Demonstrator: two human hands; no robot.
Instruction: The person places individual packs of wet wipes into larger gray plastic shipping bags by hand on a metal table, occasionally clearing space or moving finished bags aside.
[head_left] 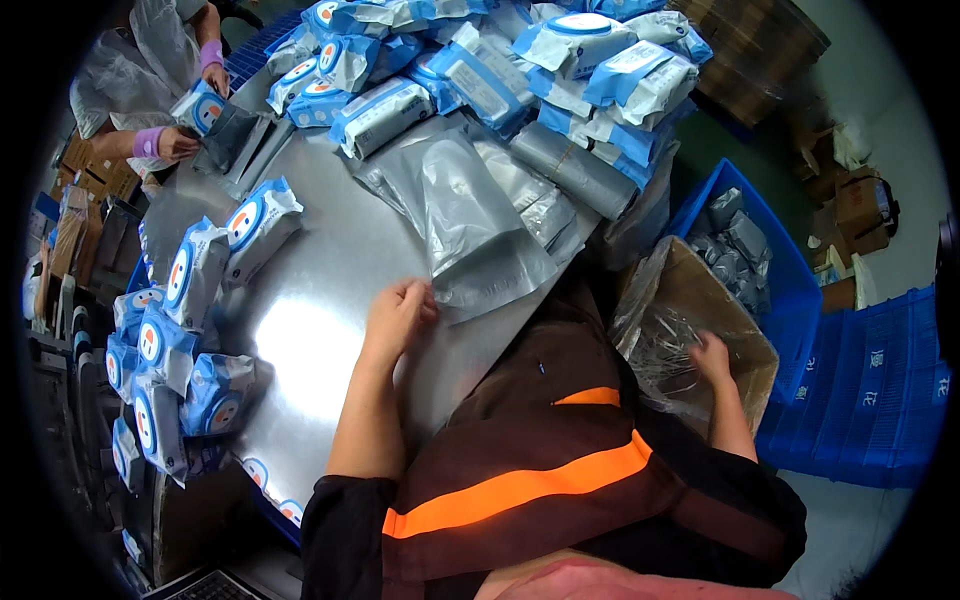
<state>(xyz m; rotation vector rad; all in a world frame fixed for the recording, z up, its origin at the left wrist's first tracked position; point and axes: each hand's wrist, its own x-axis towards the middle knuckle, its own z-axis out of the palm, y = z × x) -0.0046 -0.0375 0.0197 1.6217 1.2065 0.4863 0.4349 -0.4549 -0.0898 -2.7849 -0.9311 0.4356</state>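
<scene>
While the left hand [398, 312] rests on the metal table [330, 270], its fingers [420, 296] curl onto the near edge of a grey bag [470, 215] and pinch it, apparently to peel that one bag free of the sheets under it. The bag lies flat, mouth toward the person, at the table's near right corner. Beneath and beside it sits a loose stack of more grey bags [545, 205], overlapping too much to count; I make out at least three layers, plus one rolled bundle [572, 168].

The right hand [712, 358] reaches down into a cardboard box [745, 340] lined with clear plastic [660, 330], standing just right of the table. Its fingers are buried in the crinkled liner, so I cannot tell whether they are closed on anything.

Beyond the bags, blue-and-white packs [590, 60] are heaped along the far edge, well over a dozen, probably within reach for bagging. A second row of packs [185, 300] lines the left edge, about ten showing. Right of the box, a blue crate [790, 270] holds several filled grey bags.

At the far left corner, another person's two hands [180, 140] hold one pack [205, 108] at a dark bag.
</scene>
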